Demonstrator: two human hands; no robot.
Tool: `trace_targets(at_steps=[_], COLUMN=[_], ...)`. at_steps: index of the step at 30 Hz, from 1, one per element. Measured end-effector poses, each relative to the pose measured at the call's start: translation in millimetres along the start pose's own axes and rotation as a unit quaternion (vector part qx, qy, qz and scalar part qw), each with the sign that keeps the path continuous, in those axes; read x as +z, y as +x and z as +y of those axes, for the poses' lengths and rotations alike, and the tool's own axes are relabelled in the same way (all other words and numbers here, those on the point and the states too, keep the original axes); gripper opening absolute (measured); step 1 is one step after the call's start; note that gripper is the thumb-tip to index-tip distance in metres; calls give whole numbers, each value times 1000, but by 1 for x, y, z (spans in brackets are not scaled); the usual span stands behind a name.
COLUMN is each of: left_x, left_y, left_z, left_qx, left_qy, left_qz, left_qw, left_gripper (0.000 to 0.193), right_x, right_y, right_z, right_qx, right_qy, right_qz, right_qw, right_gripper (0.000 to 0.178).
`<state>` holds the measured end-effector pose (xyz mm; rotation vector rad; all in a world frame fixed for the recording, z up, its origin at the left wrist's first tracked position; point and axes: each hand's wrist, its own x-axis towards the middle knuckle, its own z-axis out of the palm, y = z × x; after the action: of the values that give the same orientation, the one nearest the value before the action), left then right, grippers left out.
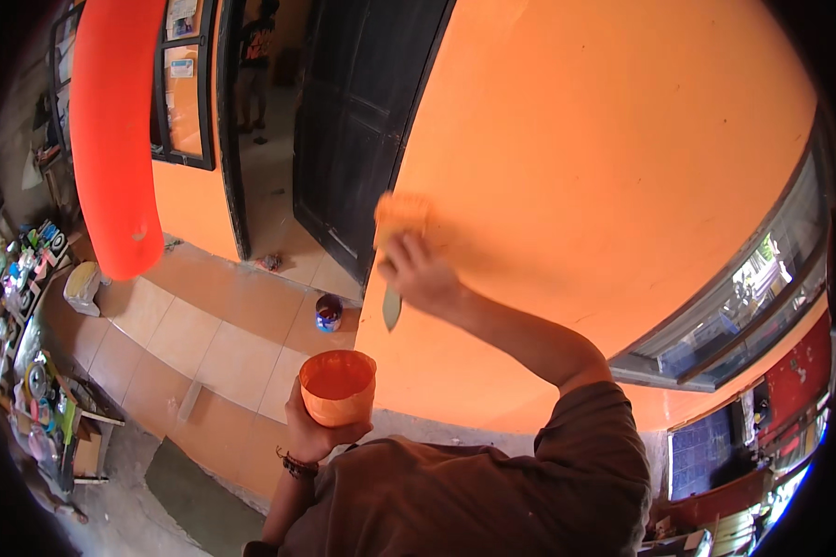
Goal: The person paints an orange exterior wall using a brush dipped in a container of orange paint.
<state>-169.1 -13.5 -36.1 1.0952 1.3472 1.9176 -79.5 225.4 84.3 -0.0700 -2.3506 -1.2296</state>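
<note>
My left hand (310, 429) is wrapped round an orange cup (338, 410) of orange paint and holds it upright in front of my body. In my right hand (422, 275) is a wide paintbrush (392, 310), gripped with its pale handle end pointing down. Its orange-coated bristles lie against the orange wall (567, 186), close beside the dark door. Part of the handle is hidden behind my fingers.
A dark door (353, 121) stands ajar, and a person (255, 60) is inside the doorway. A small can (329, 314) and a plastic bag (84, 288) sit on the tiled floor (181, 334). A red column (116, 139) is at left, near cluttered shelves (42, 390). A window (734, 297) is at right.
</note>
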Motion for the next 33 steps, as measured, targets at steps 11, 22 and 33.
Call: trace_targets(at_steps=[11, 22, 33], left_x=[0, 0, -3], left_y=[-1, -4, -13], left_z=[8, 10, 10], left_qx=[-3, -20, -39], left_qy=[-11, 7, 14], left_qz=[6, -40, -44], left_qw=[1000, 999, 998], left_gripper=[83, 85, 85], right_x=[-95, 47, -13], right_y=[96, -50, 24], right_z=[205, -78, 67], right_qx=[203, 113, 293], right_qy=[419, 125, 421], right_qz=[131, 1, 154], right_qw=[875, 986, 844], right_gripper=[17, 9, 9])
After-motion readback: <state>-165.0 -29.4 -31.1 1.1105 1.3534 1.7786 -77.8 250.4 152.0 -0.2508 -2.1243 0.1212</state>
